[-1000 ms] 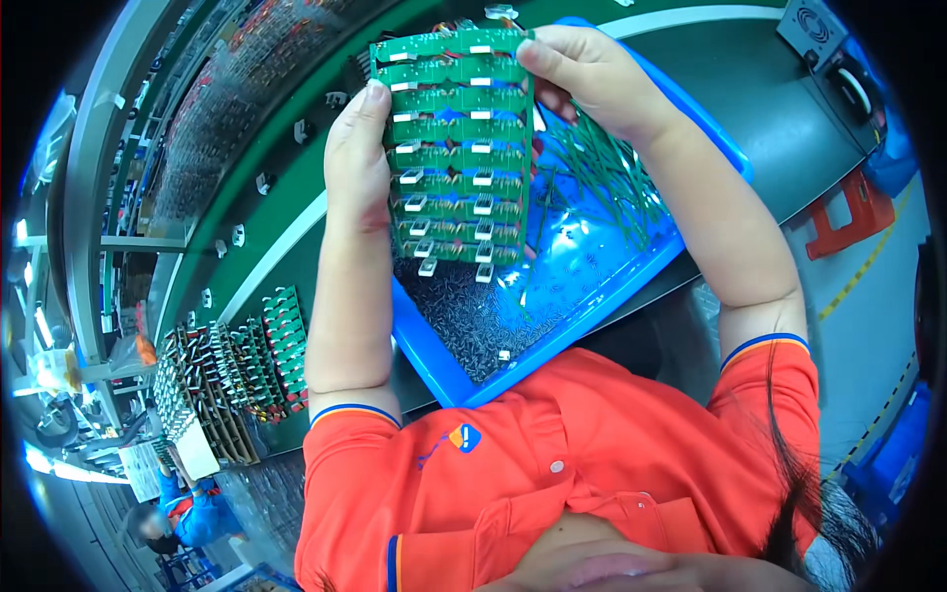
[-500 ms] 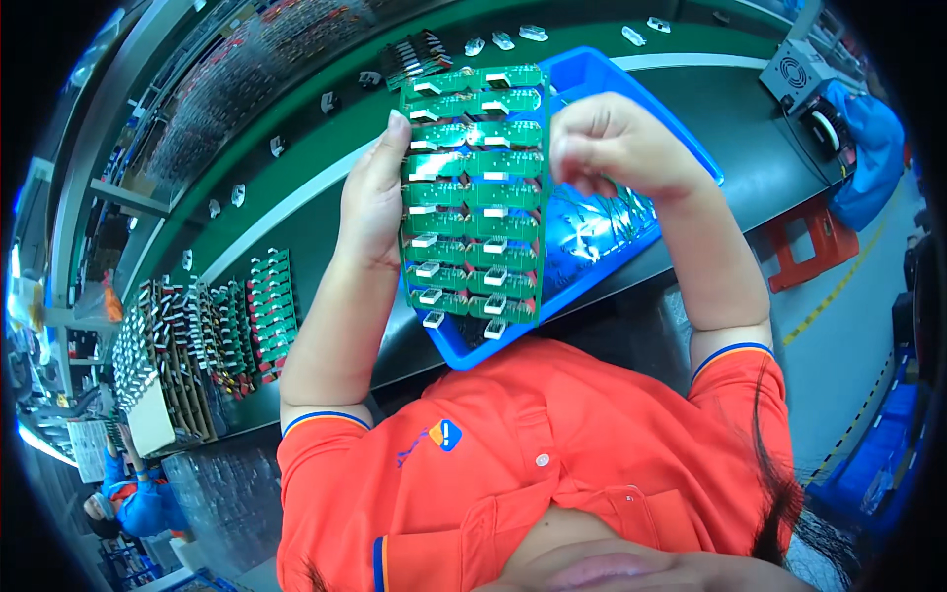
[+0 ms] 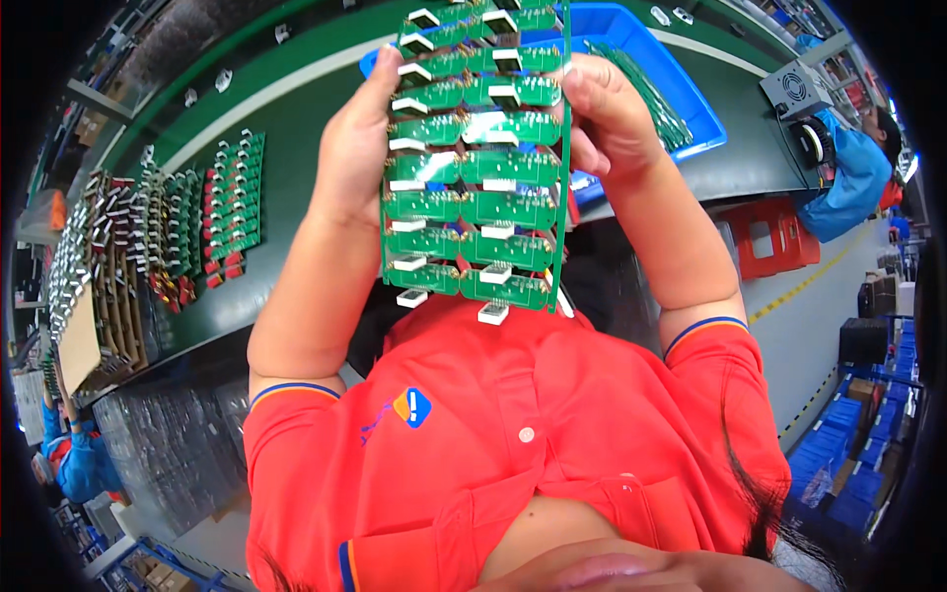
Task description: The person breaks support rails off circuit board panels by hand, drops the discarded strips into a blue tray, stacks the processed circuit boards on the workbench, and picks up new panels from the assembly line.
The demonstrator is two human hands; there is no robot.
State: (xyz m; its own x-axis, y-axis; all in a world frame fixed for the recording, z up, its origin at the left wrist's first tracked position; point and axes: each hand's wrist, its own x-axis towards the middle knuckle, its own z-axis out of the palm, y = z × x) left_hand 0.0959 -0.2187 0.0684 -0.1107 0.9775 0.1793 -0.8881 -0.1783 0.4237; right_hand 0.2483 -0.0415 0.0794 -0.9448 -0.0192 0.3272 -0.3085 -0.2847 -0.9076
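A panel of green circuit boards, set in two columns with white connectors sticking out, is raised upright before my chest. My left hand grips its left edge, the thumb lying along the front near the top. At the opposite edge, my right hand is closed with thumb and bent fingers on the panel's narrow green side rail. Part of those fingers is hidden behind the boards. Behind them is a blue tray holding a bundle of thin green strips.
More board panels stand in a row on the bench at left, beside brown cardboard dividers. A grey box with a fan is at right, above a red stool. People in blue work at both sides.
My right hand has come from over the tray to the panel's right edge and closed there. The panel, held in my left hand, has moved up and nearer in view.
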